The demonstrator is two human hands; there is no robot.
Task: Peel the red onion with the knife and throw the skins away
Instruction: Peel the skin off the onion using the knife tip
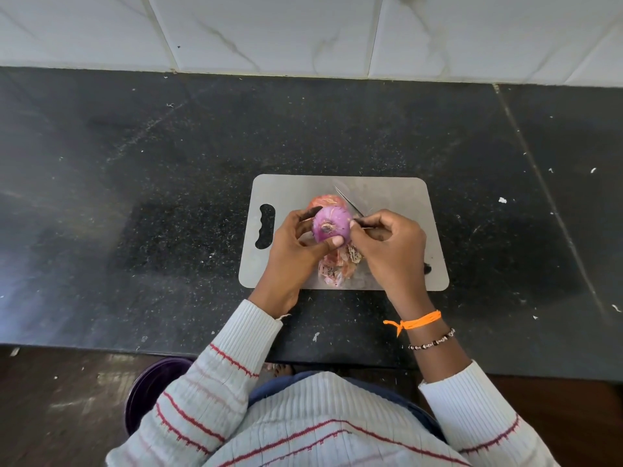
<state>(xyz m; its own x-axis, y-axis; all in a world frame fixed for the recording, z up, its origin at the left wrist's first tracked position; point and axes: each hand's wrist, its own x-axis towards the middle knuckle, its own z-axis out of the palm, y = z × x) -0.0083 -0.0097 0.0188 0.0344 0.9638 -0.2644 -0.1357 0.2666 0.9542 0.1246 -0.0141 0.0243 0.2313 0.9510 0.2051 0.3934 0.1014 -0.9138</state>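
At frame centre, the red onion (328,224) is gripped by the left hand (296,244) and the knife (350,205) by the right hand (391,244), apparently mid-peel; remaining skin must be lifted next.

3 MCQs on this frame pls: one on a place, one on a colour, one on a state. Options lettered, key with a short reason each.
1. Where do the loose skins lie?
A. on the cutting board
B. in the purple bin
C. on the floor

2. What colour is the thread tied on the right wrist?
A. green
B. orange
C. blue

3. What is the left hand doing?
A. resting flat on the counter
B. holding the knife
C. holding the red onion

Key:
1 A: the skins sit on the grey cutting board, below the hands; the purple bin stands on the floor at lower left.
2 B: the orange thread sits above a beaded bracelet.
3 C: its fingers and thumb curl round the red onion, while the right hand holds the knife.
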